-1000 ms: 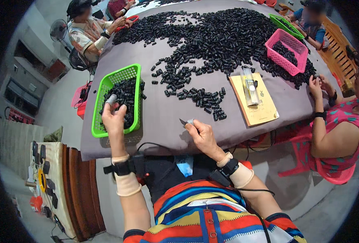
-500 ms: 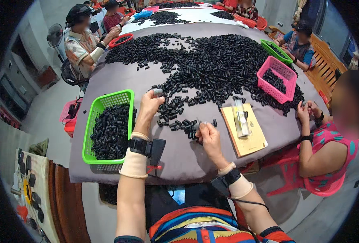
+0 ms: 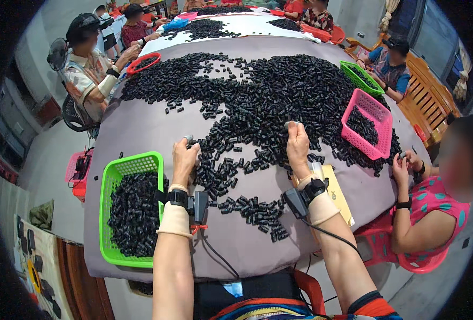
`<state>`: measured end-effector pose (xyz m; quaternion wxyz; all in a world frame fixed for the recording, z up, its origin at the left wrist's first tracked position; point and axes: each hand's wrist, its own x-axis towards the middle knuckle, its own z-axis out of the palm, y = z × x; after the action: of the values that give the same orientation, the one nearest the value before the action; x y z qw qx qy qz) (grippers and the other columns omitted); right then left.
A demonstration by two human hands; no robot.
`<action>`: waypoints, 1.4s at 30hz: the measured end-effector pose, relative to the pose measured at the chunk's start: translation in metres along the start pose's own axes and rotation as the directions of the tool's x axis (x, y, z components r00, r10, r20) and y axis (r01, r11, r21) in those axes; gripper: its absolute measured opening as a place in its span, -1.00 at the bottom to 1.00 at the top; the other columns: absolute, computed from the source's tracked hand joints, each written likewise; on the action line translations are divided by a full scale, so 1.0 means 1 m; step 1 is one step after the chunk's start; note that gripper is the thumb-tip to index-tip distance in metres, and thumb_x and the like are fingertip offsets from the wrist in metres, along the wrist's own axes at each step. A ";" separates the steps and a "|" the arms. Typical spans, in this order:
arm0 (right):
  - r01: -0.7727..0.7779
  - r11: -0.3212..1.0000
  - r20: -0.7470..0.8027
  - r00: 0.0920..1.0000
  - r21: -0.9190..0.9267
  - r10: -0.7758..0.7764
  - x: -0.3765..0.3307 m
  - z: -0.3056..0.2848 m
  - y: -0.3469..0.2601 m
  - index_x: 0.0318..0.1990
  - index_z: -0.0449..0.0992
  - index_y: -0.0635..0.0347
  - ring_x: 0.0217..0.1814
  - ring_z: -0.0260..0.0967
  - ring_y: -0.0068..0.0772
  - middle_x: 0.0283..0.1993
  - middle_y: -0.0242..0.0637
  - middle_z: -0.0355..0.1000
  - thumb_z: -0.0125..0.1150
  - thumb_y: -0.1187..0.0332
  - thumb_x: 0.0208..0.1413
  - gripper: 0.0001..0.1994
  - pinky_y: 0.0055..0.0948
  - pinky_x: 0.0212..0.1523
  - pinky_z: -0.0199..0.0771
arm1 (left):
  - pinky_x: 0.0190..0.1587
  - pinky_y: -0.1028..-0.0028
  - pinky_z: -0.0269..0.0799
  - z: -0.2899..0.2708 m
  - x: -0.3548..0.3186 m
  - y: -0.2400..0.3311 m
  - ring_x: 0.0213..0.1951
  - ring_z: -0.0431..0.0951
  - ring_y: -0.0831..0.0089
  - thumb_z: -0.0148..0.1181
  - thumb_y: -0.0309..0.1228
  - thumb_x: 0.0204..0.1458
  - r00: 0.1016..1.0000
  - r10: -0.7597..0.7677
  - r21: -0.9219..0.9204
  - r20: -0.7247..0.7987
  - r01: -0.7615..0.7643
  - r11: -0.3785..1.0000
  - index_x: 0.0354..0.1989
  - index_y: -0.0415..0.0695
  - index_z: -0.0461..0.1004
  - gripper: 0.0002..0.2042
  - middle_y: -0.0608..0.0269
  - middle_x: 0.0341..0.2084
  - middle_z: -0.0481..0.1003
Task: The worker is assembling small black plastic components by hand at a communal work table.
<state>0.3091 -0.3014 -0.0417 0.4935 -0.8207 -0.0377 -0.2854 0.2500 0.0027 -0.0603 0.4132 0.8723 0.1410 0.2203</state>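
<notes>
Small black pieces (image 3: 258,101) are spread in a wide heap across a grey-covered table (image 3: 140,133), with more lying in a green basket (image 3: 132,210) at the near left edge. Both arms are stretched forward over the heap, wrists strapped with bands and small devices. The left hand (image 3: 184,157) is laid palm-down on the pieces, fingers curled, a small grey piece (image 3: 188,138) apparently pinched at the fingertips. The right hand (image 3: 297,143) is raised a little farther out, fingers closed around another grey piece (image 3: 290,125). The pieces are judged light, hard and smooth, apt to roll or scatter, and best pinched singly across their short sides. A pink basket (image 3: 369,125) stands to the right, beside a seated person (image 3: 434,213); a yellow pad (image 3: 337,189) lies under the right forearm.
</notes>
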 end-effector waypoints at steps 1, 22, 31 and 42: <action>0.056 0.997 -0.034 0.998 0.057 -0.054 0.008 0.005 0.011 -0.31 0.42 0.25 -0.30 0.32 0.00 -0.38 -0.07 0.42 -0.13 0.15 0.23 -0.67 -0.20 -0.22 0.29 | -0.03 0.26 0.30 0.005 0.005 -0.002 -0.11 0.40 0.04 0.19 -0.28 -0.15 1.000 0.014 -0.006 0.003 -0.014 1.000 -0.15 -0.23 0.47 -0.62 -0.13 -0.24 0.43; -0.034 0.998 0.553 0.831 -0.052 0.057 0.036 0.030 0.040 -0.37 0.47 0.20 -0.30 0.34 -0.32 -0.41 -0.20 0.42 -0.06 0.04 0.15 -0.62 -0.38 -0.21 0.27 | -0.09 0.27 0.31 0.061 0.005 0.013 -0.20 0.44 0.16 0.01 -0.33 -0.03 0.920 0.243 -0.065 0.308 -0.234 0.970 -0.13 -0.05 0.48 -0.72 0.10 -0.34 0.46; 0.195 0.981 0.722 0.681 -0.015 -0.124 -0.040 0.023 -0.018 -0.43 0.45 0.12 -0.21 0.32 -0.24 -0.40 -0.28 0.40 -0.15 0.09 0.18 -0.65 -0.24 -0.06 0.09 | -0.07 0.16 0.27 0.045 -0.070 0.033 -0.18 0.40 0.04 0.02 -0.41 -0.07 0.917 0.216 -0.191 0.335 -0.159 0.969 -0.25 -0.21 0.39 -0.78 0.03 -0.33 0.44; -0.051 0.960 0.865 0.448 0.277 -0.226 -0.057 0.010 -0.062 -0.04 0.41 0.26 -0.28 0.26 -0.54 -0.37 -0.38 0.35 -0.04 0.26 0.17 -0.70 -0.51 -0.18 0.30 | 0.07 0.28 0.21 -0.018 -0.143 0.058 -0.02 0.34 0.03 0.04 -0.56 -0.08 0.961 0.257 -0.028 0.105 -0.255 0.966 -0.21 -0.35 0.38 -0.77 -0.05 -0.10 0.35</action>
<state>0.2448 -0.2484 -0.0248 0.4890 -0.7718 -0.3700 0.1685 0.1212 -0.0823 -0.0432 0.3946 0.8907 0.0030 0.2256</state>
